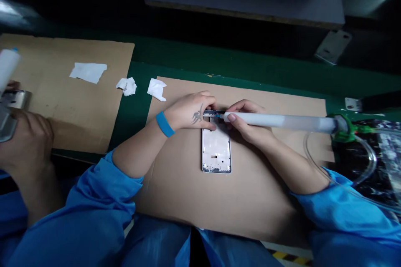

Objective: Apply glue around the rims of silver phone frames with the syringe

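Observation:
A silver-edged phone mid-frame (pixel 216 150) with a white inner plate lies flat on a brown cardboard sheet (pixel 244 200). My left hand (pixel 191 112) grips its far end, which is partly hidden by my fingers. My right hand (pixel 247 123) holds a white dispensing syringe (pixel 275 120) level, its thin tip at the frame's far edge. A green fitting (pixel 341 127) caps the syringe's rear end, and a clear air hose (pixel 371 160) curves away from it. A blue wristband (pixel 165 124) circles my left wrist.
Several crumpled white wipes (pixel 126 86) lie on the green bench (pixel 219 71) beyond the sheet. To the left, a co-worker's hand (pixel 26 142) works near a second syringe (pixel 6 66) above another cardboard sheet (pixel 72 100). A grey shelf (pixel 244 2) runs behind the bench.

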### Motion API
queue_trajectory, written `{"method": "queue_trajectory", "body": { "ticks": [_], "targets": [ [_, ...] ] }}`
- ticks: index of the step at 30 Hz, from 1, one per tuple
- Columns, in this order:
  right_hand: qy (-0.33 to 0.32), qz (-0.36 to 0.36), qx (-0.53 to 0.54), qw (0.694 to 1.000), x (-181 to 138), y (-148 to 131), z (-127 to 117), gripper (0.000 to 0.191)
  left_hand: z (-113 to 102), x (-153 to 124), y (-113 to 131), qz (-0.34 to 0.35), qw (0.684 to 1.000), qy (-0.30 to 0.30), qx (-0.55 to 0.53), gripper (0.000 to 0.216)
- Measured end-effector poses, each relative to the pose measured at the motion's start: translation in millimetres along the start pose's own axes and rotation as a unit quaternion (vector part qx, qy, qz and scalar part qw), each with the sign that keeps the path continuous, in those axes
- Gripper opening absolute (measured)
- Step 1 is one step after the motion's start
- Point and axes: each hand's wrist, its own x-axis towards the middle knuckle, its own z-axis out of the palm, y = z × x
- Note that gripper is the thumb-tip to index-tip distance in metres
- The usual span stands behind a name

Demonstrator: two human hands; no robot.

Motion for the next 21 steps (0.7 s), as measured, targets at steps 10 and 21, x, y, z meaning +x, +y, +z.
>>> {"method": "queue_trajectory", "body": {
  "ticks": [10,21],
  "targets": [
    [0.009,-0.056,-0.052,0.997,-0.3,-6.6,0.3,0.050,2.2,1.8,-0.5,0.003,1.000,-0.001,-0.011,0.045],
    [-0.003,-0.048,-0.040,0.998,0.5,-8.0,-0.2,0.045,2.0,2.7,-2.2,0.008,1.000,-0.003,-0.014,0.048]
  ]
}}
